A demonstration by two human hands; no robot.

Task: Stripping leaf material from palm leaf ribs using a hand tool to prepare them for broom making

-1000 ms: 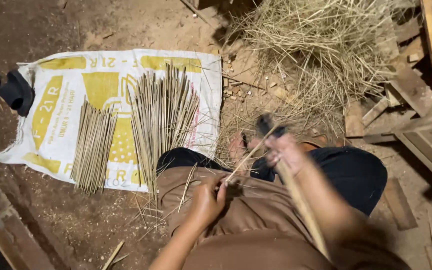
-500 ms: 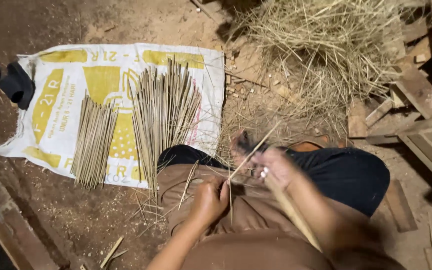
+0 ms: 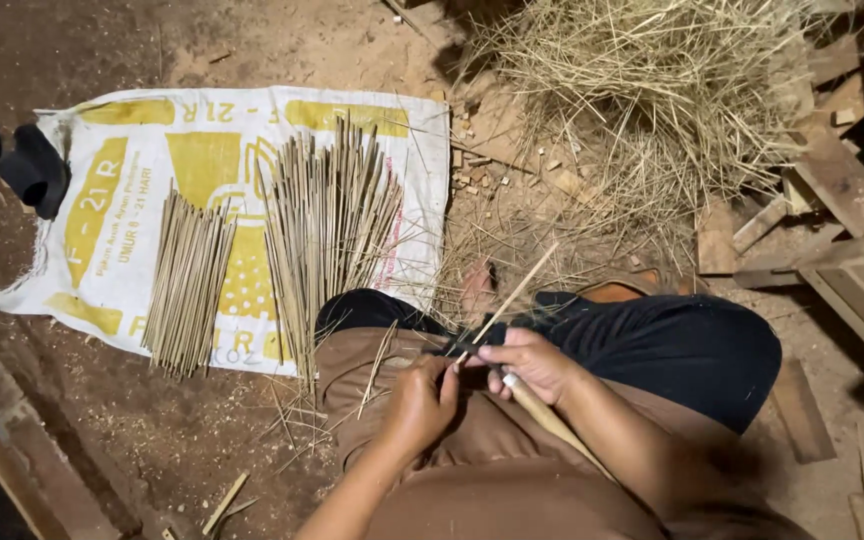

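My left hand [image 3: 419, 403] pinches the near end of a thin bamboo stick [image 3: 517, 290] that slants up and to the right over my lap. My right hand [image 3: 525, 363] grips a knife with a pale wooden handle [image 3: 542, 412]; its dark blade [image 3: 460, 345] lies against the stick between the two hands. Both hands sit close together above my brown trousers [image 3: 492, 470]. Two fanned piles of finished thin sticks, a small pile [image 3: 187, 285] and a larger pile [image 3: 330, 225], lie on a white and yellow sack [image 3: 102, 210] to the left.
A big heap of dry shavings and fibres [image 3: 652, 90] lies at the top right. Wooden planks and offcuts [image 3: 842, 200] lie along the right side. Two dark shoes [image 3: 12, 150] rest at the left edge of the sack. Dirt floor with scattered slivers surrounds me.
My right hand has drawn back toward my body with the knife, closing in on my left hand. The stick stays slanted up to the right; its free length looks longer.
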